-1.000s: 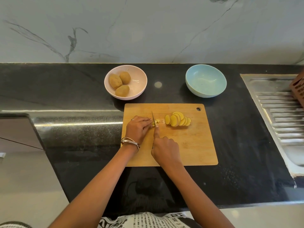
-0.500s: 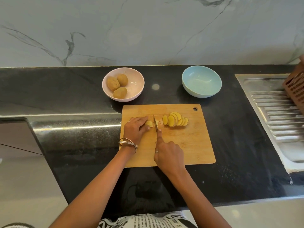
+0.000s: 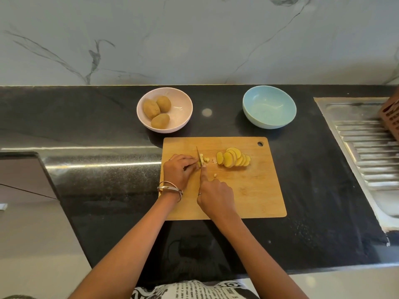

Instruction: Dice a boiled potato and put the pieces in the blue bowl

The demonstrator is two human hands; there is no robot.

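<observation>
Dicing underway at the left end of the rectangular bamboo cutting board (image 3: 248, 190): left hand (image 3: 178, 169) pinning yellow potato pieces (image 3: 203, 159) steady, right hand (image 3: 216, 195) gripping the small knife (image 3: 199, 157), forefinger along its spine for control; fanned potato slices (image 3: 234, 160) waiting rightward, pale blue bowl (image 3: 269, 124) beyond the board's far edge.

We see both forearms reaching in from the near edge, converging toward the middle. The left hand (image 3: 178, 169) lies palm down, its fingers curled and bunched at the tips (two bangles sit on that wrist), pinching a small pale piece. The right hand (image 3: 216, 196) sits just nearer and to the right of it, fingers wrapped closed round a handle, the index finger stretched straight out toward the far side. The two hands nearly touch.
</observation>
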